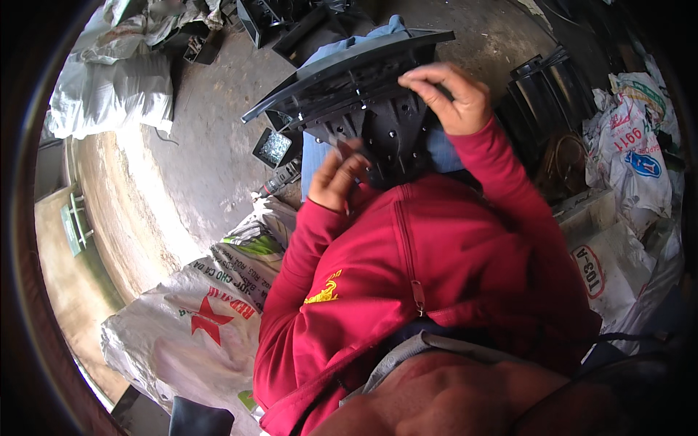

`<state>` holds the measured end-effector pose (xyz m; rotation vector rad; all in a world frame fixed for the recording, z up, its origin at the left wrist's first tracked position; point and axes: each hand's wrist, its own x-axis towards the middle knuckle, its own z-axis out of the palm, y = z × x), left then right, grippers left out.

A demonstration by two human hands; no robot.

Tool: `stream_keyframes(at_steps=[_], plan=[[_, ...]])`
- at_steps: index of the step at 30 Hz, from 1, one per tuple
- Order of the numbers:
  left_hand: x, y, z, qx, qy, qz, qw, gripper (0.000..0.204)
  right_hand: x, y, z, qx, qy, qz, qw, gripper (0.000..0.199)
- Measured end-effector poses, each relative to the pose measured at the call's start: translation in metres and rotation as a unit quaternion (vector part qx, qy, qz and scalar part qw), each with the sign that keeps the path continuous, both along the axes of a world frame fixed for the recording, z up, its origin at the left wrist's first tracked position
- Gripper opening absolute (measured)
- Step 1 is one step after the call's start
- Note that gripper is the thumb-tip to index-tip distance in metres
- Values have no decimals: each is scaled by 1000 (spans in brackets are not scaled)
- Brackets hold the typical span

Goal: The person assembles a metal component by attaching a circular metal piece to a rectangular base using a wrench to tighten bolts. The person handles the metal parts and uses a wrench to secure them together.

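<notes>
A black plastic assembly lies across my lap, with a long flat panel on its far side and a ribbed bracket nearer my body. Several small shiny fasteners dot it. My right hand is above the panel's right part, thumb and forefinger pinched together; anything between them is too small to name. Over the bracket's left side, my left hand has its fingers curled in, slightly blurred, and what they hold cannot be made out. A small black box of shiny screws stands left of the assembly, beside a power screwdriver.
White printed sacks bulge at my left, and more sacks are piled at the right. Black plastic parts stand on the right; others lie ahead on the concrete floor. White sheeting is at far left.
</notes>
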<state>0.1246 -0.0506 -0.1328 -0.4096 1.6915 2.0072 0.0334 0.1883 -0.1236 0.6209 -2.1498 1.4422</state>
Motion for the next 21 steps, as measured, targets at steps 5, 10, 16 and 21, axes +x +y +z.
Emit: stream_keyframes(at_steps=[5, 10, 16, 21], plan=[[28, -26, -35, -94, 204, -105, 969, 55, -21, 24, 16, 77, 142, -115, 980, 16], [21, -39, -7, -210, 165, -110, 957, 65, -55, 40, 18, 38, 57, 132, 989, 13], [36, -34, -4, 52, 0, -37, 998, 60, -49, 21, 11, -3, 18, 103, 994, 7], [35, -51, 4, -53, 80, -132, 987, 38, -46, 36, -2, 5, 3, 49, 999, 11]])
